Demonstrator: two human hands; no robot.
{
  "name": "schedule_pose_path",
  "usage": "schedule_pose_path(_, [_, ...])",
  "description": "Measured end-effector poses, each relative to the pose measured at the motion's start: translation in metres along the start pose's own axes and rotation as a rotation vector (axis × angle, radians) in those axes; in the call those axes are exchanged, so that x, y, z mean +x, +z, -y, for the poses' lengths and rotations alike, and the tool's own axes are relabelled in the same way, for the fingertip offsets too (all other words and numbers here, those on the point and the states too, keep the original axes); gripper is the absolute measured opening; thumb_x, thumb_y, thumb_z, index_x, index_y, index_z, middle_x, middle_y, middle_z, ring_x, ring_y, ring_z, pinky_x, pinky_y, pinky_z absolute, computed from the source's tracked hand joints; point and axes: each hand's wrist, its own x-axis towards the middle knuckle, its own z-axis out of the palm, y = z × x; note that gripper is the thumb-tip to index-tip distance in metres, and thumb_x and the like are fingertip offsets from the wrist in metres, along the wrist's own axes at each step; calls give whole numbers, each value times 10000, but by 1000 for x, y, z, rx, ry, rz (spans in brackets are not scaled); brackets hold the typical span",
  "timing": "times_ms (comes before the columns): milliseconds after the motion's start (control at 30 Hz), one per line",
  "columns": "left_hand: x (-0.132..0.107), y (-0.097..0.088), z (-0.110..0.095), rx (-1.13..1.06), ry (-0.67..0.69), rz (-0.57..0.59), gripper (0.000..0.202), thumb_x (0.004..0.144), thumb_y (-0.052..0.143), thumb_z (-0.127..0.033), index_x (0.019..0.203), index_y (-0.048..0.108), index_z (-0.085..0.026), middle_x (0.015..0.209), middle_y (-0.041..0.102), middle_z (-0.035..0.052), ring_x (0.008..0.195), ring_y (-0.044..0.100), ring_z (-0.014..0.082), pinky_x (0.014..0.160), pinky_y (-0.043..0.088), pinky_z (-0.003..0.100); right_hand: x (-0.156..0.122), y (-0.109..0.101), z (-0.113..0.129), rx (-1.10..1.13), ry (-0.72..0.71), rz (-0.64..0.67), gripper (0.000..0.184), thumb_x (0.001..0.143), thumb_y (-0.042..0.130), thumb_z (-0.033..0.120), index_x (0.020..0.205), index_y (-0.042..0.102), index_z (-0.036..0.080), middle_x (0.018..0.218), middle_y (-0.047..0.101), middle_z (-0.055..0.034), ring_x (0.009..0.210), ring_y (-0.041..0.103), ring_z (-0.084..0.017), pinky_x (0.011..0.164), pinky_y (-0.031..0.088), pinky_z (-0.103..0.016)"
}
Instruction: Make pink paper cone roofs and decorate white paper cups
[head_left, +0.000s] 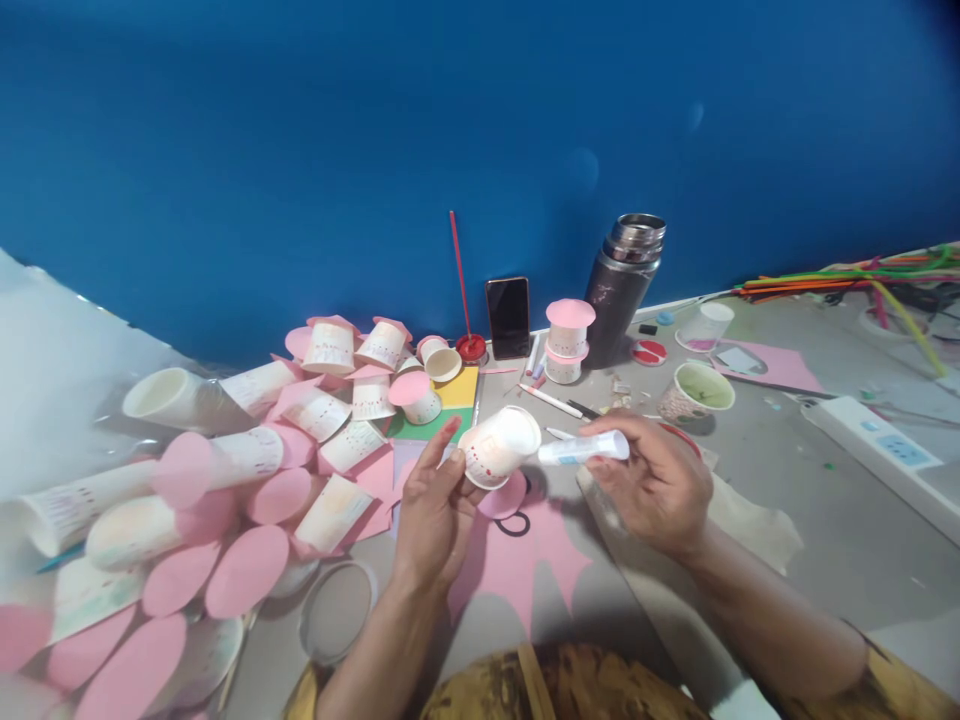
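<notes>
My left hand (439,510) is wrapped round a small white paper cup (501,445) with red dots near its rim, tilted above the pink paper. In my right hand (656,485) is a white tube (585,449) with pale blue print, its narrower end pointing at the cup and nearly touching it. Beneath the cup lies a pink paper disc (504,497), partly hidden. Black handle loops (514,524), apparently of scissors, rest on a jagged-edged sheet of pink paper (506,575).
Several white cups with pink discs (330,345) are heaped at left. At the back stand a phone (508,318), two stacked cups (568,340) and a dark flask (624,290). A patterned cup (696,392) and a power strip (885,450) are at right.
</notes>
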Motion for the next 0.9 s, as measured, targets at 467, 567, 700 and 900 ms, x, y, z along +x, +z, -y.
schedule_pose_path(467, [-11, -4, 8, 348, 76, 94, 693, 846, 788, -359, 1462, 553, -145, 674, 630, -36, 675, 608, 105, 699, 509, 210, 6, 4, 1, -65, -178, 64, 126, 990, 590, 272, 1027, 674, 187, 755, 680, -40, 671, 606, -180, 618, 467, -296])
schedule_pose_path(567, [-9, -7, 8, 355, 86, 116, 652, 843, 801, -347, 1428, 594, -150, 631, 584, -56, 641, 565, 80, 660, 478, 174, 9, 2, -2, -141, -21, 61, 113, 978, 603, 275, 958, 686, 201, 769, 699, -22, 646, 602, -158, 607, 461, -278])
schedule_pose_path(700, [-2, -7, 2, 157, 36, 114, 600, 783, 842, -270, 1337, 654, -139, 755, 684, -1, 719, 655, 120, 696, 552, 217, 11, -6, -11, -94, 285, -74, 158, 953, 637, 349, 932, 706, 209, 671, 626, 26, 555, 517, -127, 546, 404, -262])
schedule_pose_path(900, [7, -4, -17, -51, 7, -36, 351, 843, 706, -93, 1194, 687, -117, 961, 778, 84, 720, 729, 145, 650, 618, 242, 15, -4, -37, 176, 548, -44, 317, 942, 621, 504, 868, 700, 206, 639, 584, 25, 593, 521, -132, 553, 408, -260])
